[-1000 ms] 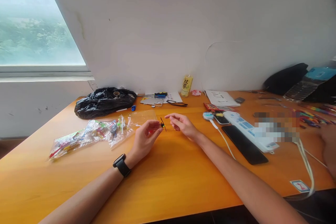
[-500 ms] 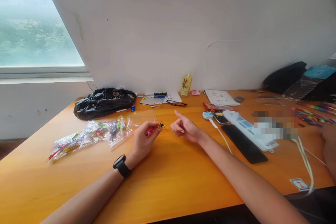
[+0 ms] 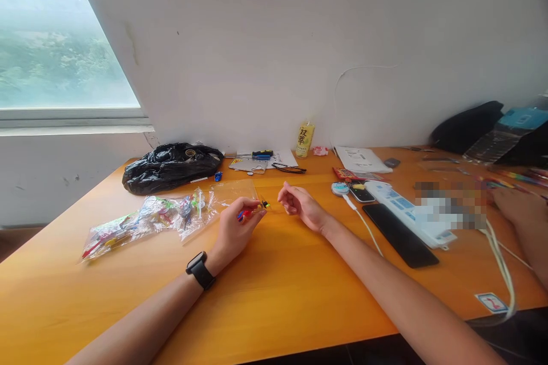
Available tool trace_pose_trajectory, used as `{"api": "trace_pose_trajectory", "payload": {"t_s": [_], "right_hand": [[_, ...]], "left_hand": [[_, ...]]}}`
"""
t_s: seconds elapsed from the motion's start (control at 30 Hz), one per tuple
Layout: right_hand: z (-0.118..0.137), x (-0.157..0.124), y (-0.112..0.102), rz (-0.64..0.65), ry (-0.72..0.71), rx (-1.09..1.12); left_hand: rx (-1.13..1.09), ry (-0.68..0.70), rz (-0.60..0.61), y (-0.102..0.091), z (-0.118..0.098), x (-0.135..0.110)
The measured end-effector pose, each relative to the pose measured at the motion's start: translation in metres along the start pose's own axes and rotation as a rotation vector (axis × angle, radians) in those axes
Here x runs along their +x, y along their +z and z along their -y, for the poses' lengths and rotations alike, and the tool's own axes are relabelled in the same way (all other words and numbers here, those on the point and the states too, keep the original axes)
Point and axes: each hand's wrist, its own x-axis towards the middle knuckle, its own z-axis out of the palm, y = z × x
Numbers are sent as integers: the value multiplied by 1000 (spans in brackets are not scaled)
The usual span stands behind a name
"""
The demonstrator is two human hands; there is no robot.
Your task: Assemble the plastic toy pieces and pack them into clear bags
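The left hand (image 3: 236,227) pinches a small toy (image 3: 266,205) mid-table (image 3: 257,302), right of the clear bag (image 3: 128,227) — apparently a steadying step. The right hand (image 3: 305,209), loosely curled and seemingly empty, stands apart to its right — touching the toy would call for light fingertips.

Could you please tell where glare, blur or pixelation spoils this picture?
Head view: the window is hazy; glints streak the clear plastic bag. Head view, right: the coloured sticks and another person's hand look smeared; a pixelated patch hides detail by the power strip. Head view, middle: the small piece in the left hand looks too soft to identify.
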Motion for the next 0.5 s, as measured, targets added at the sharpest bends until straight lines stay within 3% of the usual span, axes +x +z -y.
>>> {"api": "trace_pose_trajectory", "payload": {"t_s": [0.5], "right_hand": [[-2,-6,7,145,-35,-175]], "left_hand": [[128,58,21,-2,5,-1]]}}
